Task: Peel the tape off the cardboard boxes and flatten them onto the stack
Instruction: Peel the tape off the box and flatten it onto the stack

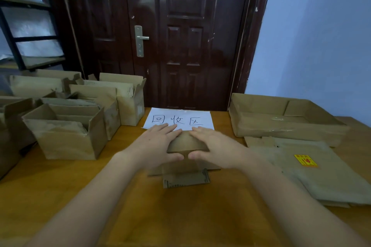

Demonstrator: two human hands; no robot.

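A small brown cardboard box (185,144) lies at the middle of the wooden table (60,186), its flaps spread toward me. My left hand (158,144) lies on its left side with straight fingers and the thumb at its near edge. My right hand (214,146) mirrors it on the right side, fingers straight, thumb tip close to the left thumb. A stack of flattened cardboard (321,170) with a yellow and red sticker lies to the right. Whether tape is on the small box cannot be seen.
Several open cardboard boxes (68,132) crowd the left side of the table. A wide shallow cardboard box (285,120) stands at the back right. A white paper sheet with handwritten characters (180,119) lies behind the hands. A dark door (180,36) is beyond.
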